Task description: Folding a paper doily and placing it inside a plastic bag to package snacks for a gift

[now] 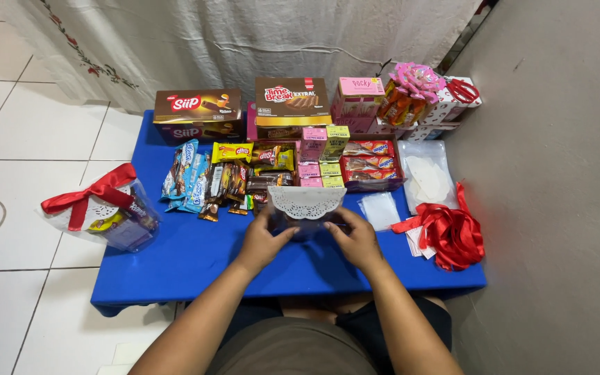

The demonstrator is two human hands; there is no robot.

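Centrally, both hands grip a clear bag with a white doily liner (306, 206) on the blue table (196, 257): left hand (264, 239) at 9 o'clock of it, right hand (357, 238) at 3. Judged step: holding the bag open, unfilled. Wrapped snacks (225, 177) lie at 11 o'clock, red ribbon (453, 232) at 3. Filling would need one hand freed.

Your arms are bare, with no sleeves (none in sight), and you wear a brownish-green shirt and black shorts.
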